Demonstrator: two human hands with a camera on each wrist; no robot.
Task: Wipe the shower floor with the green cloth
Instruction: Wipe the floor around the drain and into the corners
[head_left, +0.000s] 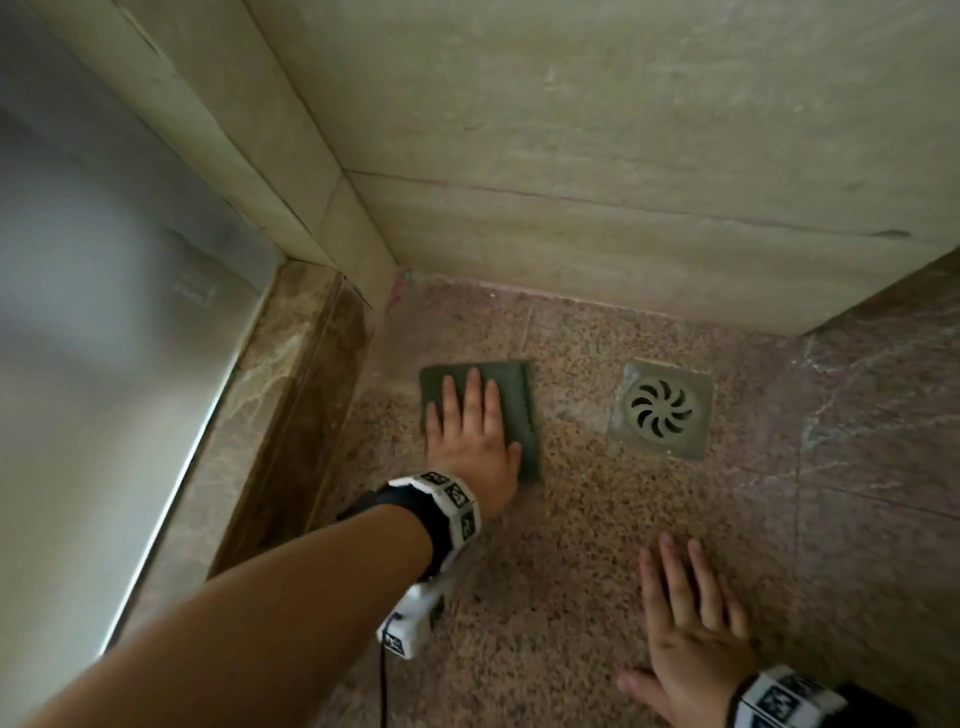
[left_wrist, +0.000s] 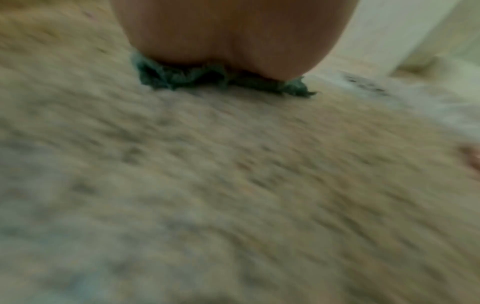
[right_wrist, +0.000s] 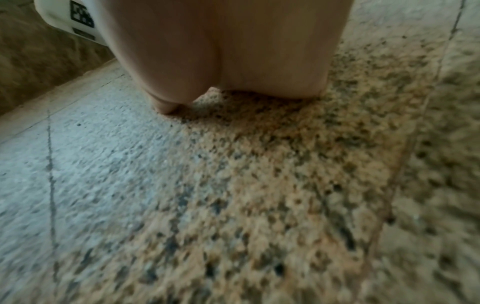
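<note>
The green cloth (head_left: 511, 410) lies flat on the speckled shower floor (head_left: 597, 545), near the back left corner. My left hand (head_left: 470, 426) presses down on it with straight, spread fingers. In the left wrist view the heel of the left hand (left_wrist: 233, 37) sits on the cloth's rumpled edge (left_wrist: 182, 78), and the picture is blurred. My right hand (head_left: 691, 618) rests flat on the bare floor at the front right, fingers straight, holding nothing. The right wrist view shows the palm of the right hand (right_wrist: 233, 51) planted on the floor (right_wrist: 259, 164).
A square metal drain (head_left: 661, 408) sits in the floor right of the cloth. Beige tiled walls (head_left: 597, 156) close the back. A brown marble curb (head_left: 280, 415) and a frosted glass panel (head_left: 104, 338) bound the left side.
</note>
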